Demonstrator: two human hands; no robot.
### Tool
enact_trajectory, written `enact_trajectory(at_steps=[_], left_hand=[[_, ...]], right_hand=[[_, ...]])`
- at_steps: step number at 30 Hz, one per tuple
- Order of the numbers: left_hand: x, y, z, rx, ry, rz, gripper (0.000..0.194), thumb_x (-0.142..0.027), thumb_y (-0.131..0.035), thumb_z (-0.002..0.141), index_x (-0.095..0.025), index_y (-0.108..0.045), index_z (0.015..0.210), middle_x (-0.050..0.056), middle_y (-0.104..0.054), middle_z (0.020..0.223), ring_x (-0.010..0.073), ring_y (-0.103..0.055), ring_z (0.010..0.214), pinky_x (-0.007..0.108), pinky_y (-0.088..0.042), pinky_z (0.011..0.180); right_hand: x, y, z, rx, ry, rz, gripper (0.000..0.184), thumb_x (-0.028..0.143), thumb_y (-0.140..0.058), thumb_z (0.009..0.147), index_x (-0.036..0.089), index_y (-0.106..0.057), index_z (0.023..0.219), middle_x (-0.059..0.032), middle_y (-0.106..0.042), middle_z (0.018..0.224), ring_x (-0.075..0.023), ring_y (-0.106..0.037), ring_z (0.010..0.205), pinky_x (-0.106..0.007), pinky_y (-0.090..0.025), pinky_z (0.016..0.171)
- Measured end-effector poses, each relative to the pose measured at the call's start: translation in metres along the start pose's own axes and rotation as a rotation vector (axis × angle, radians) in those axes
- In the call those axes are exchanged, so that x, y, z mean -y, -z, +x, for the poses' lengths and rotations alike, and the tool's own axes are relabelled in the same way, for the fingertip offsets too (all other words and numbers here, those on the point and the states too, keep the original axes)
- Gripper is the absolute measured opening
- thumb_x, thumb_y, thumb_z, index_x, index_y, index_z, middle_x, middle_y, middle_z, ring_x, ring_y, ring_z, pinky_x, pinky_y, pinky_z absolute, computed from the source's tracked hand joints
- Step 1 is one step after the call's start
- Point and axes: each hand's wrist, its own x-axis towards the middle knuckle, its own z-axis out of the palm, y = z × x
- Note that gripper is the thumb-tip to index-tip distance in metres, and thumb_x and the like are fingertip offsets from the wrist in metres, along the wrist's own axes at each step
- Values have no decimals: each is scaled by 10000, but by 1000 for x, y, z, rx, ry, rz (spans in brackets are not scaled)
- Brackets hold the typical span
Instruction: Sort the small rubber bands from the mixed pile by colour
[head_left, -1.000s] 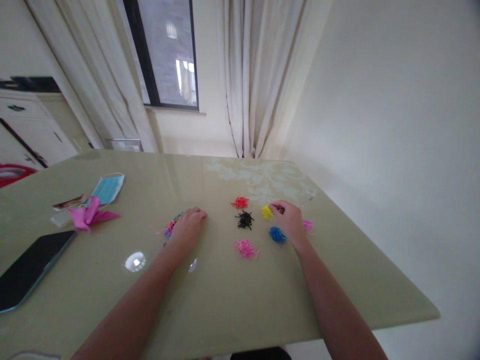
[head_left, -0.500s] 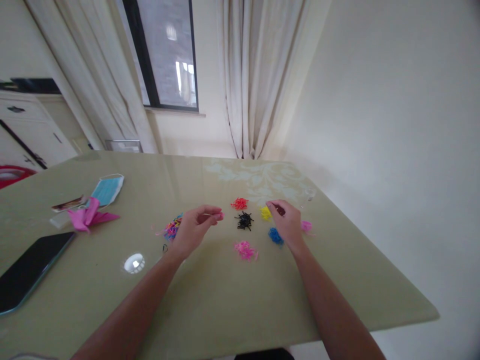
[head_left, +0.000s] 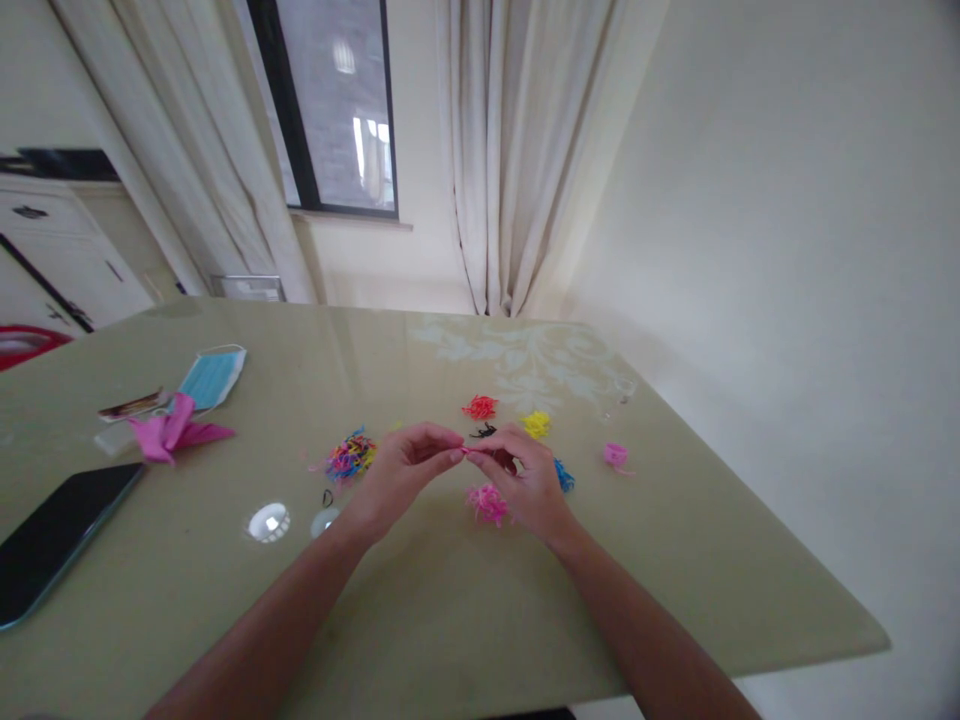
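Note:
My left hand and my right hand meet above the table, each with thumb and fingertips pinched on a small pink rubber band. Just below them lies a pile of pink rubber bands, partly covered by my right hand. Behind the fingers a black pile shows only its top. Red bands and yellow bands lie farther back. A blue pile peeks out right of my right hand. Left of my left hand is a mixed-colour heap.
A pink roll with a loose tail lies to the right. On the left are a phone, a folded pink paper shape, a blue face mask and a shiny clear dome. A wall borders the table's right side.
My right hand has moved left from beside the yellow pile to meet my left hand at the pink band. My left hand has shifted slightly right. The yellow pile is now uncovered.

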Motion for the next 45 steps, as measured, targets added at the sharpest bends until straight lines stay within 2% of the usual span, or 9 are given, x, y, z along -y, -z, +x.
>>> enact_trajectory(at_steps=[5,13,17,25,29,32,36,42,45], left_hand=[[-1,2,-1,-5,20,45,263,-414,-843,779,-187,-783,898,42,-797,873,172,-703,822,309,-561,816],[-1,2,-2,14,31,159,315,-501,-738,867,-190,-790,869,44,-767,823,159,-638,750,279,-501,721],[-1,6,-1,41,48,169,347,-539,-710,889,-201,-787,914,54,-779,890,168,-666,817,277,-513,747],[-1,71,20,-388,48,333,506,-595,-727,790,-190,-750,1091,54,-735,898,155,-607,687,260,-479,594],[8,95,22,-456,18,895,346,-386,-573,904,-186,-755,1119,112,-741,1061,250,-671,869,374,-548,755],[17,89,21,-410,-35,1317,329,-304,-503,955,-204,-783,1096,141,-738,1150,327,-655,1069,457,-507,938],[27,70,25,-284,-15,1477,327,-318,-478,997,-239,-786,1073,127,-739,1190,347,-631,1135,467,-476,948],[30,63,30,-271,-30,1460,308,-248,-435,1017,-185,-736,1009,159,-744,1117,344,-637,1114,470,-458,939],[27,51,26,-236,-101,1152,279,-301,-440,1039,-181,-692,1029,113,-761,1002,263,-683,952,385,-497,859]], right_hand=[[2,4,1,45,-114,107,265,463,-739,940,218,-792,852,-9,-642,720,-142,-532,625,-267,-399,576],[7,3,0,51,-132,89,324,492,-690,965,210,-780,833,-11,-622,712,-145,-523,634,-269,-405,587],[3,7,2,142,-160,43,271,440,-690,975,205,-780,876,-5,-652,733,-137,-525,633,-263,-394,589],[-15,34,10,456,-139,-139,145,311,-750,934,203,-824,872,-23,-728,770,-147,-601,665,-259,-416,619],[-21,35,8,516,-130,-162,132,283,-777,902,199,-822,811,-19,-716,729,-145,-620,631,-258,-430,611],[-22,34,7,516,-128,-151,120,266,-776,892,206,-825,800,-22,-719,732,-145,-621,630,-254,-427,601],[-24,35,7,538,-122,-149,85,216,-777,870,217,-835,809,-22,-731,735,-147,-624,644,-256,-430,614],[-24,34,6,575,-149,-205,65,158,-800,841,208,-835,818,-19,-728,738,-151,-632,659,-257,-437,624],[-20,29,7,451,-127,-178,43,209,-788,877,206,-829,864,-19,-718,754,-138,-596,637,-256,-426,611]])
